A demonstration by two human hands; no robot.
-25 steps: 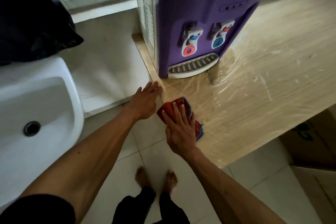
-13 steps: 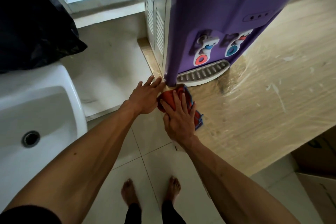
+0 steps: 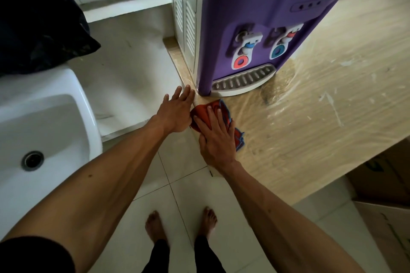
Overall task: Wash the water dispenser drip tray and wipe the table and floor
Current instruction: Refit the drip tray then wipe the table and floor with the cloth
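While the drip tray point(image 3: 243, 80) sits in place under the water dispenser point(image 3: 255, 13) at 12 o'clock, seemingly washed, the right hand point(image 3: 216, 137) presses a red cloth point(image 3: 200, 111) onto the wet worktop point(image 3: 321, 131), fingers straight and slightly apart. The left hand point(image 3: 175, 115), fingers straight, rests on the worktop edge at 9 o'clock. Wiping looks partway done; the floor point(image 3: 188, 195) is likely left to do.

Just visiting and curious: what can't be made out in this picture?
Head view:
cloth: mostly under the right hand.
dispenser: top cut off by the upper edge.
box: cut by the right edge, print unreadable.
black bag: cut by the left edge, contents unseen.
table: edge partly under the left hand.
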